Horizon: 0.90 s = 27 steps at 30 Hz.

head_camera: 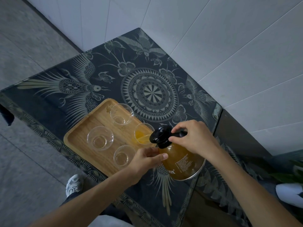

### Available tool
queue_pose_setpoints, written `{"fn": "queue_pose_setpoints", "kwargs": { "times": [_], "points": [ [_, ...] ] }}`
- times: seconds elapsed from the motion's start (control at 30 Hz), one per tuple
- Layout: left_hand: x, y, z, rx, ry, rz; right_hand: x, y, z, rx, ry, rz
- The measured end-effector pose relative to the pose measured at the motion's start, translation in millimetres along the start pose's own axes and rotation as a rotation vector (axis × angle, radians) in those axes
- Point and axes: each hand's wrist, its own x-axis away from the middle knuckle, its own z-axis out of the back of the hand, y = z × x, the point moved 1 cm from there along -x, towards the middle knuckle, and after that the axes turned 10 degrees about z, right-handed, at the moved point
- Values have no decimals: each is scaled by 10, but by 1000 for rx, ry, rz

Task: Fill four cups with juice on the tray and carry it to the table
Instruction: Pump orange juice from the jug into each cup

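Observation:
A wooden tray (78, 135) lies on the patterned table and carries four clear glass cups. The far cup (122, 114), the left cup (100, 138) and the near cup (123, 156) hold no juice. Orange juice streams into the right cup (142, 133) from a glass jug (182, 161) with a black lid, tilted towards the tray. My right hand (195, 136) grips the jug's black handle. My left hand (147, 158) steadies the jug's body from the left, just under the lid.
The dark table (147, 89) with a bird and mandala print stands in a corner of white tiled walls (229, 46). Grey floor (24, 63) lies to the left. My shoe (74, 184) shows below the tray. Green leaves (293, 171) sit at the right edge.

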Motion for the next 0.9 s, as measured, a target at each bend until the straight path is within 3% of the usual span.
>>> {"fn": "queue_pose_setpoints", "kwargs": {
  "times": [0.33,0.9],
  "points": [
    [-5,19,24,-5,-11,5,-48,-102,11,62,-157,96],
    [-63,44,68,45,-16,32,-243,-162,32,113,-203,80]
  ]
}}
